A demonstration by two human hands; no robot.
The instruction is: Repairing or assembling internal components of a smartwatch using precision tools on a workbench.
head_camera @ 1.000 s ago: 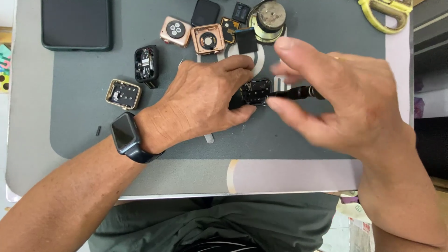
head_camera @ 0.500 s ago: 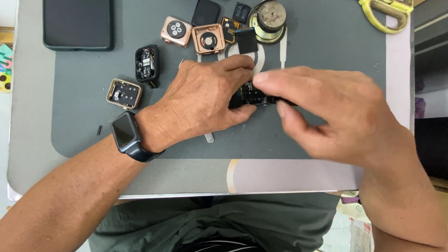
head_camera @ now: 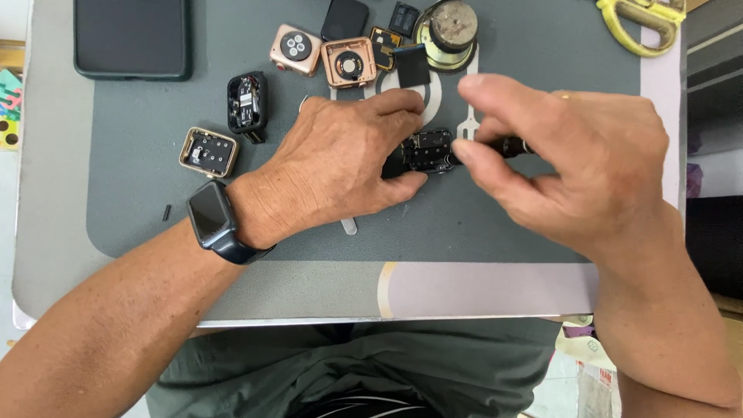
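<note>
Our left hand (head_camera: 340, 162) pinches an opened black smartwatch case (head_camera: 427, 149) at mat (head_camera: 155, 217) centre; our right hand (head_camera: 565, 166) pinches a dark tool (head_camera: 512, 145) touching its right edge.

Dark wristwatch (head_camera: 210, 220), bare forearms

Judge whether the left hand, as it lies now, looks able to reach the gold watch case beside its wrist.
Probably yes: the gold watch case lies apart on bare mat, nothing over it, but the left hand is steadying the black watch body.
</note>
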